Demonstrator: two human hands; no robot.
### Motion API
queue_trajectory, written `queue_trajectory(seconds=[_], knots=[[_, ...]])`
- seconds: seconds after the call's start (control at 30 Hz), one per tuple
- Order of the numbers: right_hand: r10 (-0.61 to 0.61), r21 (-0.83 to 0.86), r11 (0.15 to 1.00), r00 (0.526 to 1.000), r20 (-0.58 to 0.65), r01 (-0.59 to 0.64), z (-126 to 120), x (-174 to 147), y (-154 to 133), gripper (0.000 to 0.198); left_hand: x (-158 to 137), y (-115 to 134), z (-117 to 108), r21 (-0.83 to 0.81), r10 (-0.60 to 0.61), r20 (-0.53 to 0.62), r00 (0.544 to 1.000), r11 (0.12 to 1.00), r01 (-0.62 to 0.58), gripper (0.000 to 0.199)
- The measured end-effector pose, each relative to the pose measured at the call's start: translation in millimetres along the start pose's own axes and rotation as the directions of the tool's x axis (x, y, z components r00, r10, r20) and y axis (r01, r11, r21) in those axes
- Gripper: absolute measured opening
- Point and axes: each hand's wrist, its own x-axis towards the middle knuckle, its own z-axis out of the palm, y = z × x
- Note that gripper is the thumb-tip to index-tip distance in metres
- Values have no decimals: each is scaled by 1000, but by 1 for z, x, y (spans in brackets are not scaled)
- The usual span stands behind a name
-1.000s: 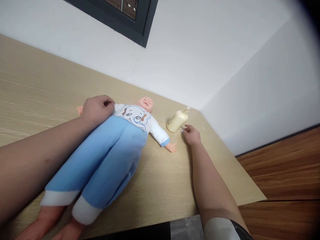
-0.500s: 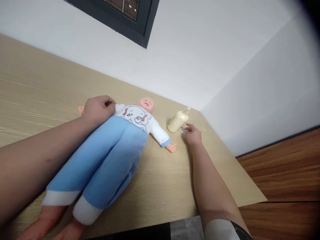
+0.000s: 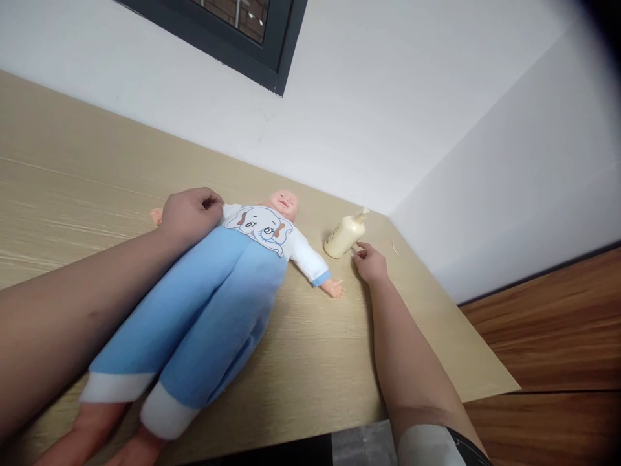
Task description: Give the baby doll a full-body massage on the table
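Observation:
A baby doll [image 3: 228,278] in blue trousers and a white top with an elephant face lies on its back. Curled over the doll's arm on the left side is my left hand [image 3: 191,210], closed round the sleeve, with the doll's small hand poking out beyond it. My right hand [image 3: 369,262] rests low on the table beside a cream pump bottle [image 3: 345,235]. Its fingertips are drawn together on a small pale thing, mostly hidden, close to the bottle's base. The bottle stands upright.
The wooden table [image 3: 310,362] meets a white wall [image 3: 349,116] behind the doll. A dark window frame [image 3: 272,71] is above. A thin pale strip [image 3: 395,248] lies right of my right hand. Wood-grained panels [image 3: 548,323] stand beyond the table's right edge.
My right hand has shifted slightly left, and its fingers have closed over the small pale blue thing that showed at their tips. My left hand and the doll stay in place.

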Motion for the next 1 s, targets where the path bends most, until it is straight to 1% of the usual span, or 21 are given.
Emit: queue_trajectory(seconds=[0.17, 0.33, 0.43, 0.53, 0.67, 0.83, 1.0], knots=[[11, 55, 998, 999, -40, -9, -2, 0, 7, 47, -1, 1, 1, -2, 1, -17, 1000, 1000, -1, 23], [2, 69, 998, 999, -34, 0, -2, 0, 7, 44, 0, 1, 0, 4, -12, 2, 1000, 1000, 12, 25], [-2, 55, 999, 1000, -19, 3, -2, -1, 4, 48, 1, 1, -1, -4, -22, 31, 999, 1000, 22, 26], [-4, 34, 999, 1000, 18, 4, -2, -2, 1, 54, 1, 1, -1, 2, -22, 20, 1000, 1000, 22, 25], [3, 0, 1000, 999, 41, -3, -1, -2, -1, 52, 1, 0, 0, -26, -13, 17, 1000, 1000, 14, 23], [1, -17, 1000, 1000, 9, -1, 1, 0, 2, 44, 0, 1, -1, -34, -23, 8, 1000, 999, 23, 21], [-4, -8, 1000, 998, -55, 3, -1, 1, 6, 44, -1, 3, -1, -31, -16, -8, 1000, 999, 16, 22]])
